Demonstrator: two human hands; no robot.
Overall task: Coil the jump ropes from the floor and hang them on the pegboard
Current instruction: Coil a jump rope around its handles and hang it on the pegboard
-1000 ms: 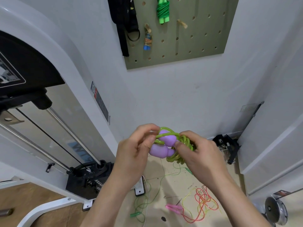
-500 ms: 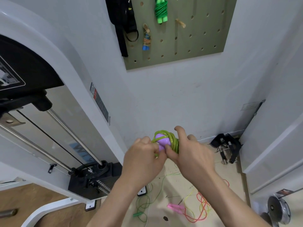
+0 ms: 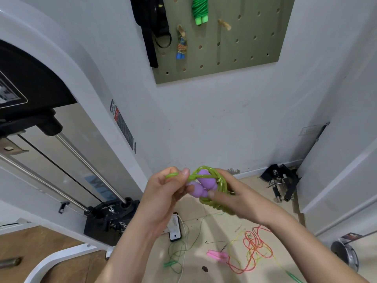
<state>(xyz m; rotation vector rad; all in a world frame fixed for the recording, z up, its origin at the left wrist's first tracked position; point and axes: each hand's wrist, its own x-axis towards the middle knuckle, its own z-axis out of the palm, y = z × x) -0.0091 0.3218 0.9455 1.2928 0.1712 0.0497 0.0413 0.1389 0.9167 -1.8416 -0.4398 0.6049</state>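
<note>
Two hands meet in mid-air before the wall. My left hand (image 3: 163, 193) pinches a free strand of the yellow-green jump rope (image 3: 207, 201), thumb on top; my right hand (image 3: 238, 198) clasps the coiled bundle around its purple handles (image 3: 204, 181). Near the top edge of the pegboard (image 3: 255, 54) hangs a bright green coiled rope (image 3: 201, 9). An orange rope (image 3: 257, 248) with pink handles and a thin green rope (image 3: 179, 254) lie loose on the floor (image 3: 224, 225).
</note>
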